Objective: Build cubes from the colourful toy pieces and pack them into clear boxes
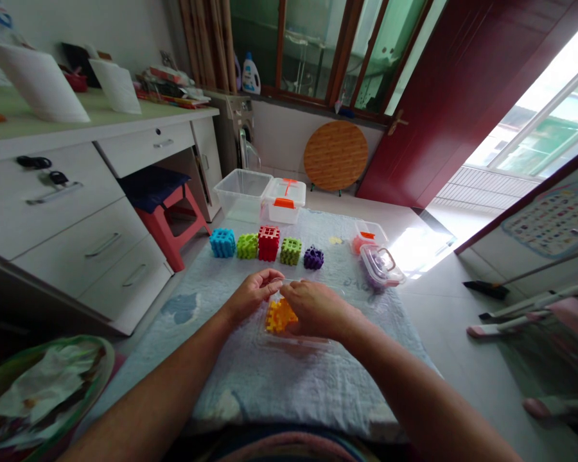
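A shallow clear plastic container (313,341) lies on the cloth in front of me, with yellow notched building pieces (277,316) in its left part. At its far left edge my left hand (253,295) is closed, thumb and fingers pinched on the container's rim. My right hand (320,310) bends over the container, closed, its fingers beside the yellow pieces; what lies under its palm is hidden. Beyond the hands stand a blue cube (222,242), a lime-green cube (247,246), a red block (268,243), another green cube (291,251) and a purple cube (313,258).
Behind the cubes are a clear bin (243,199) and a white-lidded box (284,208) with orange clips. Two small lidded boxes, one with orange contents (361,242), one with purple (379,271), sit at right. A red stool (171,221) stands left.
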{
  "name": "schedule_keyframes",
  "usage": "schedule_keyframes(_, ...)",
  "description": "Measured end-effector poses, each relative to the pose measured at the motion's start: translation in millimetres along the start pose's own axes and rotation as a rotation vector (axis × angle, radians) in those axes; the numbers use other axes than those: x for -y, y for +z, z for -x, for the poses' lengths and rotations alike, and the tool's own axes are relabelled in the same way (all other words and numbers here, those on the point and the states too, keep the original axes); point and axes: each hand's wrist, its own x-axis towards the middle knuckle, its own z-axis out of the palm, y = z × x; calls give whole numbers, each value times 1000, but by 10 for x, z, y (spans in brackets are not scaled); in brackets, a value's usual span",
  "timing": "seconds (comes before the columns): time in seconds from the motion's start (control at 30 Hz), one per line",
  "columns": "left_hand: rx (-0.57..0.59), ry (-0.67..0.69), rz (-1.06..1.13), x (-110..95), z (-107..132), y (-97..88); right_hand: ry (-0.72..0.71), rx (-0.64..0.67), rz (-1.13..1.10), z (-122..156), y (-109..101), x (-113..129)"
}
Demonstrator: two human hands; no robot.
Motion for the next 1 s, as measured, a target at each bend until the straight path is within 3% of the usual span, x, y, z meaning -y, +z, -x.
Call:
schedule_keyframes(0.4, 0, 39, -64, -4, -4, -25, 21, -56, -48, -30, 111, 75)
schedule_keyframes(0.77, -32, 2, -65, 3, 10, 0, 29, -52, -280, 206, -48, -232)
schedule_keyframes(1.0, -31, -23, -82, -19, 24, -7, 83, -65, -223, 464, -9, -322)
